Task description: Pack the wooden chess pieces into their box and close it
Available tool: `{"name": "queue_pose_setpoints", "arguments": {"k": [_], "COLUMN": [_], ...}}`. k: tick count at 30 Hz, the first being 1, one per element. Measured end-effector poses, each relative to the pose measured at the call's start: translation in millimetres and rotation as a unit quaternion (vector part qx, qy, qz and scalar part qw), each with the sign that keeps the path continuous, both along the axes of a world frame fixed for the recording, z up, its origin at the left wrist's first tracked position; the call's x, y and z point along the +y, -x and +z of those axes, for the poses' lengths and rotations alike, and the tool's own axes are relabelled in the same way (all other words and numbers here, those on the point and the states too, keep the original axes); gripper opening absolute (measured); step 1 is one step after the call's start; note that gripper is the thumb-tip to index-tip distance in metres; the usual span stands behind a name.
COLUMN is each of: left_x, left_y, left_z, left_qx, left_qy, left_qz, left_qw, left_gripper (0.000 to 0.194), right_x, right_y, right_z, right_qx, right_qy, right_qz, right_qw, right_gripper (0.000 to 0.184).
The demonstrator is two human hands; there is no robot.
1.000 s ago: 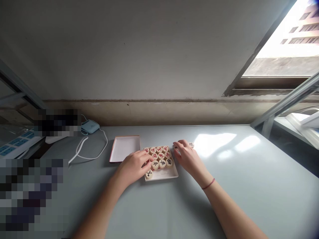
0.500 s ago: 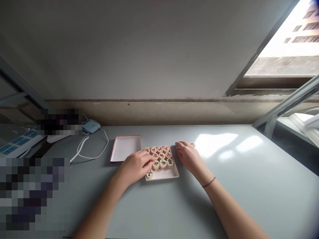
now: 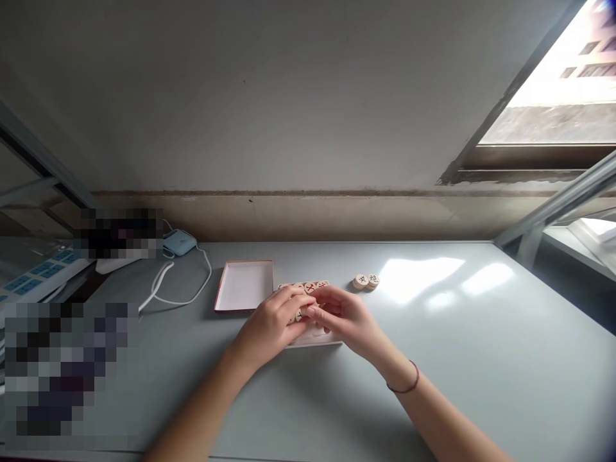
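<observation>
My left hand [image 3: 276,321] rests over the left of a shallow white box [image 3: 317,345]. Its fingers are bent, and pieces show in the gap between them and the thumb. My right hand [image 3: 347,319] reaches over the box from the right, thumb and fingers closed on a Chinese chess piece mostly hidden by them. The two hands' fingertips meet above the box. Red-lettered Chinese chess pieces [image 3: 310,287] show along its back edge, the others being largely covered. Two small stacks of black-lettered pieces [image 3: 360,281] stand on the table behind my right hand.
Left of the box lies its lid [image 3: 245,285], inside up, with a reddish rim. A light blue device [image 3: 179,242] with a white cable [image 3: 209,269] sits at the back left, near a power strip [image 3: 43,273]. A wall runs behind the grey table [image 3: 457,385].
My right hand has moved left from the loose pieces to the box, bringing one piece and uncovering the two stacks. My left hand has shifted slightly right over the box.
</observation>
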State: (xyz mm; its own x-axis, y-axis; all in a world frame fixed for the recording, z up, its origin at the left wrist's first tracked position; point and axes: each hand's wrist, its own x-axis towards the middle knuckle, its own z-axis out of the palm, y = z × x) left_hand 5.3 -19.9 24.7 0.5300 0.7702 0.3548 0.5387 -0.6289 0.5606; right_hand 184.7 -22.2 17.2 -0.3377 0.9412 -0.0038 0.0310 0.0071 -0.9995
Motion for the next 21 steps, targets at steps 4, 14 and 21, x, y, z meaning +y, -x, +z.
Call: {"name": "queue_pose_setpoints", "arguments": {"k": [4, 14, 21], "left_x": [1.0, 3.5, 3.3], "left_y": [7.1, 7.6, 10.2], "left_z": [7.5, 6.4, 7.8], "left_qx": [0.025, 0.126, 0.157], "left_qy": [0.070, 0.120, 0.089], "left_qz": [0.008, -0.089, -0.090], "left_qw": [0.997, 0.981, 0.979], "left_gripper": [0.017, 0.009, 0.003], "right_x": [6.1, 4.7, 1.6], "right_y": [-10.5, -16.0, -21.0], "right_z": [1.1, 8.3, 13.2], "right_qx": [0.000, -0.058, -0.163], "right_qy": [0.006, 0.010, -0.049], "right_qz": [-0.036, 0.041, 0.078], "right_qw": [0.999, 0.997, 0.982], "right_gripper": [0.035, 0.028, 0.012]}}
